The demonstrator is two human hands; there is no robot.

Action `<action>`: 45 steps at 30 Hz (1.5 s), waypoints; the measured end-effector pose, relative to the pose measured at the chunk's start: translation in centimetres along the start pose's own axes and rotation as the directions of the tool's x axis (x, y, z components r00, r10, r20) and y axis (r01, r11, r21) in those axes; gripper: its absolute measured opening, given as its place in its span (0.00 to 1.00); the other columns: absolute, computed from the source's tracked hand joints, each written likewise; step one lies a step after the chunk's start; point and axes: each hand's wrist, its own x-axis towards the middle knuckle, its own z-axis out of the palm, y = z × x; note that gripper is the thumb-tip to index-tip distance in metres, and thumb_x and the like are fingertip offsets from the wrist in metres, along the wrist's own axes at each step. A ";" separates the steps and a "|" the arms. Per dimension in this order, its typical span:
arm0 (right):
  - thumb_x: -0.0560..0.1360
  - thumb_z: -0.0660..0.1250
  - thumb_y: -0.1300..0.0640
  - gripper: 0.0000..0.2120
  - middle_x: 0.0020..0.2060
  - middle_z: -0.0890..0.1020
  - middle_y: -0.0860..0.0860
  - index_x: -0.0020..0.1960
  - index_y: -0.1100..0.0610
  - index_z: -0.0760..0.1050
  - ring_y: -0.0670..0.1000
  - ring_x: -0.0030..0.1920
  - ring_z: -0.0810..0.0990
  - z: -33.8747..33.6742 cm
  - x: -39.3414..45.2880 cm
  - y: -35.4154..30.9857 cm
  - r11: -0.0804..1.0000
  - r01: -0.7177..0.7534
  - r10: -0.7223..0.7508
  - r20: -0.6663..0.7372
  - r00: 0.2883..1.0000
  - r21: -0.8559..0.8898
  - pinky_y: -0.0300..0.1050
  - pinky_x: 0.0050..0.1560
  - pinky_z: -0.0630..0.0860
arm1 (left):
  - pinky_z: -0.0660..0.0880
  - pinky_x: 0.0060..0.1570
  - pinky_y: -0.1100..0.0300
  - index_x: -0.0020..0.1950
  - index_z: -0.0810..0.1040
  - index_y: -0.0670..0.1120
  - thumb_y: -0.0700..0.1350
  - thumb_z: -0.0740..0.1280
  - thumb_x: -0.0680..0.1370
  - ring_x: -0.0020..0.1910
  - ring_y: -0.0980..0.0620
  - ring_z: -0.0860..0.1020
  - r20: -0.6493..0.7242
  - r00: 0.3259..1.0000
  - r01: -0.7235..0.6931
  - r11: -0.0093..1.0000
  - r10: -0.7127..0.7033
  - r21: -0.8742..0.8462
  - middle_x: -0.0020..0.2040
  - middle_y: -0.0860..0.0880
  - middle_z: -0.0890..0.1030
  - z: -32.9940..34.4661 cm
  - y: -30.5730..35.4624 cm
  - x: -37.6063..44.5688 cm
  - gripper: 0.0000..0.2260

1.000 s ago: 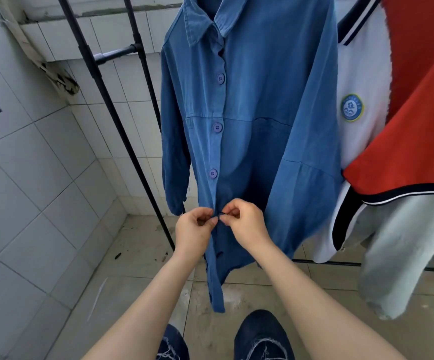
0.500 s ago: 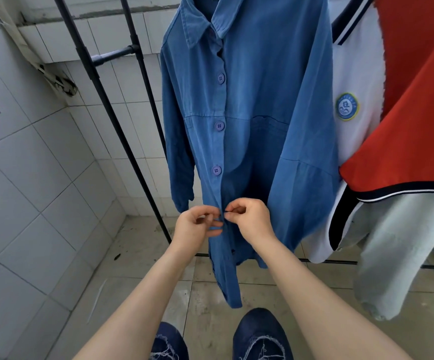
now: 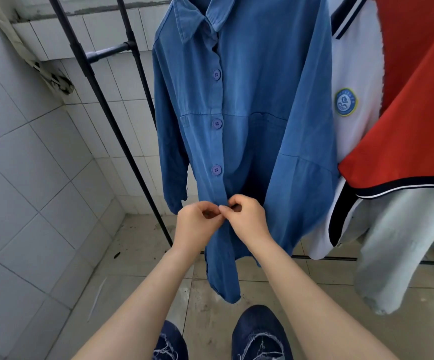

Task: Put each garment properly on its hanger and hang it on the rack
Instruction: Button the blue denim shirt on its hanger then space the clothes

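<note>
A blue shirt (image 3: 249, 131) hangs lengthwise, collar up, hem toward the floor, at the black rack (image 3: 101, 100). Left hand (image 3: 196, 226) and right hand (image 3: 247, 219) together pinch its front placket (below three fastened buttons).

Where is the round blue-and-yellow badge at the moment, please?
In the head view, the round blue-and-yellow badge sits upper right on the white panel of the red-and-white jacket, just right of the hanging blue button-up shirt.
</note>
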 end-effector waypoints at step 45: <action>0.77 0.67 0.60 0.07 0.43 0.82 0.59 0.41 0.56 0.72 0.57 0.45 0.81 -0.1 1.0 1.0 0.951 -0.106 0.102 0.029 0.994 0.291 0.54 0.49 0.79 | 0.78 0.49 0.53 0.56 0.76 0.47 0.35 0.67 0.75 0.48 0.50 0.80 0.245 0.952 0.189 0.982 -0.184 0.003 0.47 0.49 0.82 2.7 -1.0 -0.9 0.12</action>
